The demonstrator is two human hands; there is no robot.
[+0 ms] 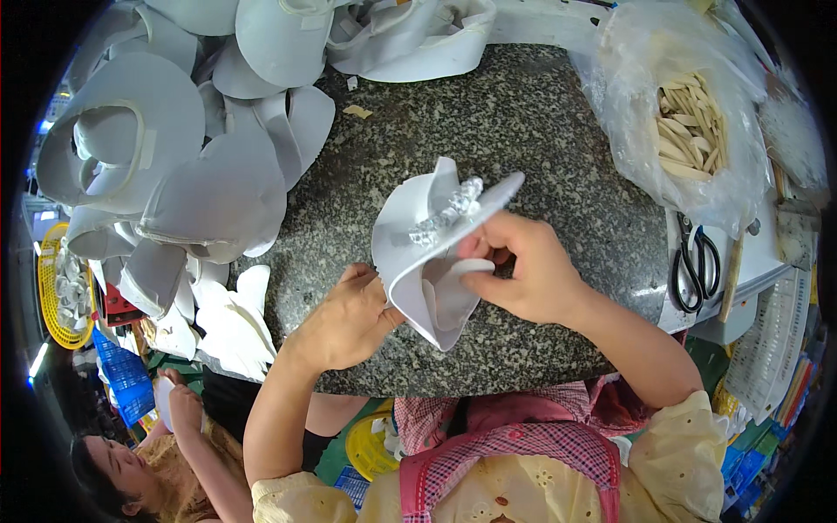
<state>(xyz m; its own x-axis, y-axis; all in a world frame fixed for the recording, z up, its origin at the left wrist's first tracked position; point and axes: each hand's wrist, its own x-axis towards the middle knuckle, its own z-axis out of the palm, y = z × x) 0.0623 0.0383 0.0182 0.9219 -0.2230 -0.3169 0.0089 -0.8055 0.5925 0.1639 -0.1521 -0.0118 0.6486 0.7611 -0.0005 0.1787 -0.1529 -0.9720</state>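
Over the speckled stone tabletop (558, 148) I hold a white, curved, shell-like piece (401, 209) with bent flaps, which looks like thin moulded sheet. A crinkled silvery strip (446, 213) sits against its upper side. My left hand (349, 318) is closed on the left edge of the piece, its thumb tip partly behind the rim. On the other side my right hand (527, 270) is closed too, with bent fingers at the upper flap and the thumb by the lower one. The fingertips of the right hand are partly hidden.
Many similar white pieces (214, 196) are heaped along the left and far edge. At right lie a clear plastic bag (623, 122) of beige strips (689, 131) and black-handled scissors (689, 279). A co-worker (174, 444) sits lower left, near a yellow basket (51, 301).
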